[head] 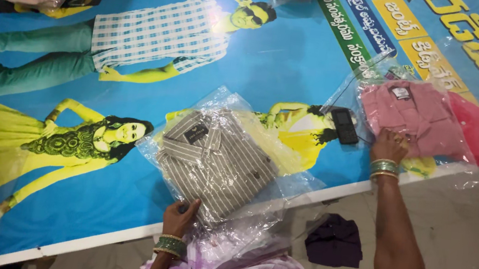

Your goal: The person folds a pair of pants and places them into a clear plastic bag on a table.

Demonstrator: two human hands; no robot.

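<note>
Near the frame's lower centre, the left hand [179, 217] pinches the bottom edge of the bagged striped shirt [216, 161], its long axis running up-left, while the right hand [390, 145] presses flat on the pink bagged shirt [415, 118] at right.

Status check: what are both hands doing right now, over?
Left hand holds striped shirt in its clear bag. Right hand rests on pink shirt, also bagged. Black phone lies between them.
</note>
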